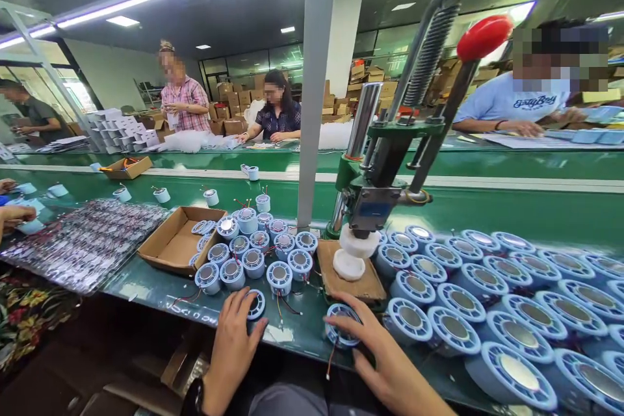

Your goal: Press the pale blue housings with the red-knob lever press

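My left hand point(237, 330) curls around the side of a light-blue round cover with a grey disc centre point(257, 305), fingers on its edge and thumb near its front. Under my right hand point(368, 346) is a light-blue round housing point(342, 325), gripped between fingers and thumb at the bench edge; a thin wire with a white plug hangs from it. Between the hands stands another blue housing point(279, 276) with loose wires. Behind my right hand is a hand press point(377, 201) with a red knob, white round pads and a brown base board point(329, 273).
Many blue housings point(461, 302) crowd the right side; more point(238, 246) stand left of the press. A cardboard tray point(166, 234) holds blue rings. Farther left lies a sheet of wrapped parts point(88, 240). A grey post point(316, 78) rises behind. Co-workers sit and stand across the green conveyor point(487, 205).
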A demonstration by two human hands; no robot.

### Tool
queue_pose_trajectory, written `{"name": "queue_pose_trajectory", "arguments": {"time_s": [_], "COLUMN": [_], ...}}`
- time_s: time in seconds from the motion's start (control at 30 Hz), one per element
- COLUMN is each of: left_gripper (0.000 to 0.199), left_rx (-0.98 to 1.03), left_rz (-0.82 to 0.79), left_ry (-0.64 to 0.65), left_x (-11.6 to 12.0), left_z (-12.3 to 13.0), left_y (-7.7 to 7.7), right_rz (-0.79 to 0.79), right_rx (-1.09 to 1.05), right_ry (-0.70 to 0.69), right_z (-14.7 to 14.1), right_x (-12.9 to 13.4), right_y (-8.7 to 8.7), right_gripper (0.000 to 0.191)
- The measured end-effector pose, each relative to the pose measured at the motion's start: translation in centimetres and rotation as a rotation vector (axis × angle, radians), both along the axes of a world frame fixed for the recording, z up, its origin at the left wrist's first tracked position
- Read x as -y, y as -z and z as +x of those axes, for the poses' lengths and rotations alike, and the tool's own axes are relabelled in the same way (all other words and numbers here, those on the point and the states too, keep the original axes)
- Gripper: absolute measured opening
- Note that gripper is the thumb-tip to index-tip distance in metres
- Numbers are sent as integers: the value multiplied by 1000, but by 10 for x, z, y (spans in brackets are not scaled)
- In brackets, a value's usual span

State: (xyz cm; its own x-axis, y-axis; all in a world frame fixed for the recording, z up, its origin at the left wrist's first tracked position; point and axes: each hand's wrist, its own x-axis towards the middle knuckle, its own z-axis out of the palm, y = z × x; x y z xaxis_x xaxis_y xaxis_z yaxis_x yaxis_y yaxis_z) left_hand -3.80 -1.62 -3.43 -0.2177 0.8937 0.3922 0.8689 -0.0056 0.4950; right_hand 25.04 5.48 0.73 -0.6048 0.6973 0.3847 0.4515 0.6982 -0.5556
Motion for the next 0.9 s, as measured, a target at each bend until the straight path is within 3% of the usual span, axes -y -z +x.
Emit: {"name": "queue_pose_trajectory", "arguments": {"time_s": [0.1,0.2,0.33,0.47,0.57,0.63,0.77,0.83,0.9], "left_gripper": [34,43,55,42,52,61,75,85,87], "left_rx": [56,69,93,148,265,309,262,251,262], "left_rz": [7,-33,-91,-26,-32,-58,-152,-204,-233], "left_ry": [15,53,58,-48,-127,-38,363,449,448], "left_x": [-5,-6,0,4,6,6,-8,-20,-30], "left_z": [-5,-10,-13,-11,4,24,73,91,100], "left_y": [-3,-9,-9,-4,-15,-30,-57,-63,-64], "right_rz": [24,62,112,122,61,6,-66,-54,-16], "right_rx": [-141,-232,-270,-303,-324,-335,-365,-378,-380], "right_ry": [218,363,422,458,443,418,392,375,376], "right_z": [-13,-30,-39,-40,-47,-51,-52,-50,-49], "right_x": [13,18,17,20,23,24,22,21,20], "right_y": [26,41,43,43,46,49,57,59,59], "right_gripper": [52,49,47,43,46,49,62,69,71]}}
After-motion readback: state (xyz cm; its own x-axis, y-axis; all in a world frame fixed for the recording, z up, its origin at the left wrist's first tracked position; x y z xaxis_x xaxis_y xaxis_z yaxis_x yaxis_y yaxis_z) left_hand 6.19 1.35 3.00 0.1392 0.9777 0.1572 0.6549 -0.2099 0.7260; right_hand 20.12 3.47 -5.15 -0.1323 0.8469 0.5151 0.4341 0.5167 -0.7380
